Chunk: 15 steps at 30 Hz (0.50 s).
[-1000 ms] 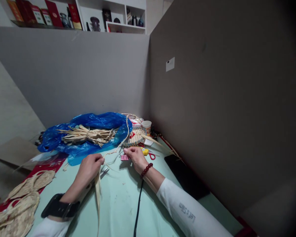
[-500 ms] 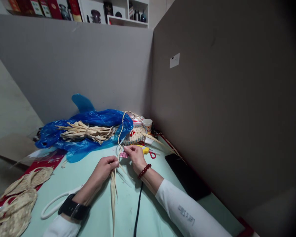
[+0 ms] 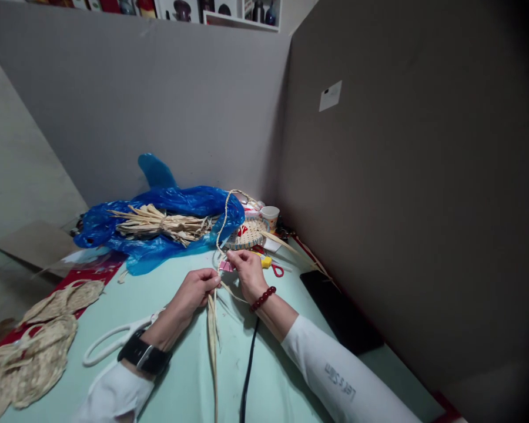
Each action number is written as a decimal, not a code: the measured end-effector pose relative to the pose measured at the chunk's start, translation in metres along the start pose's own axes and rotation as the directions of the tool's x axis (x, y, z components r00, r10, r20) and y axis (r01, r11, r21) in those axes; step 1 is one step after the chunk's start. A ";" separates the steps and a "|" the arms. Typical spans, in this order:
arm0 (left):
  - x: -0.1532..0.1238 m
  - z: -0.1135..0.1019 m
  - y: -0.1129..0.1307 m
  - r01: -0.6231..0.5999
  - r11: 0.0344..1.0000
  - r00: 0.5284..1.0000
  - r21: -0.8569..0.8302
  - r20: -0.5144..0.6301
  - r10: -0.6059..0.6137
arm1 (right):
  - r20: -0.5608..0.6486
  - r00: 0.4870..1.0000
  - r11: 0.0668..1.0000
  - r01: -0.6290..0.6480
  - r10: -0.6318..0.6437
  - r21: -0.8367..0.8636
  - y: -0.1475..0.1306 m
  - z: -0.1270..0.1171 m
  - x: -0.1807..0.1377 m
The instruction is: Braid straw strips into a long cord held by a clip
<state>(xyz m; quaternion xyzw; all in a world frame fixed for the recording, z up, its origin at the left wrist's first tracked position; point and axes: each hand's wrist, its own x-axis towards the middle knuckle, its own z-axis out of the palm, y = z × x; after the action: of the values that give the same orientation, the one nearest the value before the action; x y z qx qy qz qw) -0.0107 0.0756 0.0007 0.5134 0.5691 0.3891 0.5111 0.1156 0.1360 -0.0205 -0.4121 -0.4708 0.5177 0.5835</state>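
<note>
Sleeve text: "Let's Slim" is read on the white right sleeve (image 3: 339,379), nearest the cam.
Cable: a black cable (image 3: 248,376) is laid on the pale green table (image 3: 194,376), betw. the forearms.
Left hand (image 3: 197,290): closed on the top of the straw strands (image 3: 212,335); loose ends are trailed toward the cam. A black watch (image 3: 143,356) is worn.
Right hand (image 3: 247,271): fingers pinched on the braided cord (image 3: 224,220) just beside the left hand; a red bead bracelet (image 3: 263,298) is worn.
Cord: arched up and back over the blue plastic bag (image 3: 176,202).
Bag: a tied straw bundle (image 3: 163,223) is held on it.
Beyond hands: a woven disc (image 3: 248,235) and paper cup (image 3: 271,216) are seen; cup print unreadable.
Wall label (image 3: 330,96): too small to be read.
</note>
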 end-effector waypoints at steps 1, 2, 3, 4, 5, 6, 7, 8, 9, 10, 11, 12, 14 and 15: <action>0.000 0.000 0.000 0.004 1.000 1.000 -0.014 0.011 -0.004 | -0.003 1.000 1.000 0.001 -0.001 0.005 0.000 0.000 0.000; 0.000 0.000 0.001 0.007 1.000 1.000 -0.027 0.022 -0.006 | -0.006 1.000 1.000 0.003 -0.003 0.009 0.000 0.000 -0.001; 0.000 0.000 0.001 0.010 0.999 0.999 -0.040 0.031 -0.009 | -0.008 1.000 1.000 0.004 -0.004 0.013 0.000 0.000 -0.001; 0.000 0.000 0.001 0.012 0.999 0.999 -0.051 0.038 -0.010 | -0.011 1.000 1.000 0.006 -0.006 0.015 0.000 0.000 -0.001; 0.000 -0.001 0.001 0.013 0.998 0.999 -0.062 0.042 -0.010 | -0.013 1.000 1.000 0.007 -0.007 0.018 0.000 0.000 -0.001; 0.000 -0.001 0.001 0.013 0.997 0.999 -0.072 0.045 -0.010 | -0.016 1.000 1.000 0.008 -0.008 0.020 0.000 0.000 -0.002; 0.000 -0.001 0.001 0.014 0.997 0.999 -0.082 0.048 -0.010 | -0.018 1.000 1.000 0.008 -0.008 0.022 0.000 0.000 -0.002; 0.000 -0.002 0.001 0.015 0.996 0.999 -0.090 0.052 -0.010 | -0.020 1.000 1.000 0.008 -0.007 0.024 0.000 0.000 -0.002; 0.000 -0.002 0.001 0.016 0.995 0.998 -0.097 0.056 -0.011 | -0.021 1.000 1.000 0.007 -0.007 0.025 -0.001 0.000 -0.002; 0.001 -0.002 0.001 0.019 0.994 0.998 -0.103 0.062 -0.012 | -0.022 1.000 1.000 0.007 -0.006 0.026 -0.001 0.001 -0.002; 0.001 -0.001 0.001 0.023 0.994 0.998 -0.107 0.068 -0.016 | -0.023 1.000 1.000 0.007 -0.006 0.027 -0.001 0.001 -0.003; 0.001 -0.001 0.001 0.029 0.994 0.997 -0.109 0.074 -0.021 | -0.022 1.000 1.000 0.006 -0.005 0.027 -0.001 0.001 -0.003; 0.002 0.000 0.000 0.043 0.994 0.996 -0.103 0.081 -0.034 | -0.019 1.000 1.000 0.003 -0.003 0.025 0.000 0.001 -0.004; 0.003 0.000 0.000 0.050 0.994 0.996 -0.095 0.081 -0.042 | -0.017 1.000 1.000 0.003 -0.002 0.024 0.000 0.001 -0.004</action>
<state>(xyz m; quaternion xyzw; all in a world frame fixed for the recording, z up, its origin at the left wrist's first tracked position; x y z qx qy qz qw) -0.0105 0.0780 0.0000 0.4897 0.5406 0.3839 0.5661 0.1146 0.1316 -0.0210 -0.4091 -0.4601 0.5190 0.5930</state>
